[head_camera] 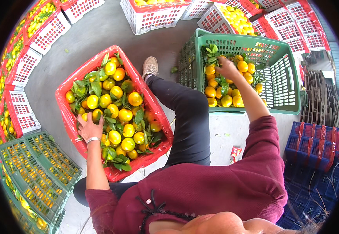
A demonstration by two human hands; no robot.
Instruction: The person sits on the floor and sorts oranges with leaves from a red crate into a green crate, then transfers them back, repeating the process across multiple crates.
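Note:
My left hand (91,127) reaches into a crate lined with red plastic (70,128), its fingers spread around a mandarin (97,114). Whether it grips that fruit or only touches it is unclear. Orange and yellow-green mandarins (125,115), many with leaves (95,88), fill this crate. To the right, my right hand (228,68) is over the fruit in a green plastic crate (283,48). It is blurred, and its fingertips are against a mandarin (222,58) beside a leafy sprig (211,54). More mandarins (226,100) lie in the left part of that crate.
White crates with red liners (157,17) line the back and left. Green lattice crates (37,172) of fruit stand at lower left. Blue crates (310,143) and stacked dark slatted pieces (318,99) are at right. A red wrapper (235,153) lies on the floor (222,128).

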